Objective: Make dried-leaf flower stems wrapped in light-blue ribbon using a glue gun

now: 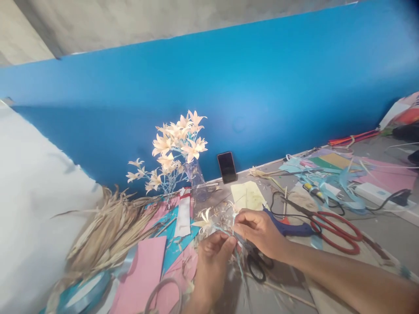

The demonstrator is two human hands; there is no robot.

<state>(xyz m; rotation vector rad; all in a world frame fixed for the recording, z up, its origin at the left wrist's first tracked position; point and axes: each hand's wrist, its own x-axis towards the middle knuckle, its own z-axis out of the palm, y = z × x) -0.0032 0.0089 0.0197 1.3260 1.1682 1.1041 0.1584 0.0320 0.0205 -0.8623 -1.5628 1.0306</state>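
My left hand is closed, pinching the blue-wrapped stem of a cream artificial flower between thumb and fingers. The blossom points up and left, and the stem's lower end hangs below the hand. Just to the right, my right hand is closed with its fingertips on a thin, pale blue-wrapped flower stem beside the first. Fingers hide where the two stems meet. Beneath the hands lie black-handled scissors among pale scraps.
Finished cream flowers stand in a clear vase. A phone leans on the blue wall. Right are a blue glue gun, red-handled scissors and ribbon; left, dried husks, pink paper and a ribbon roll.
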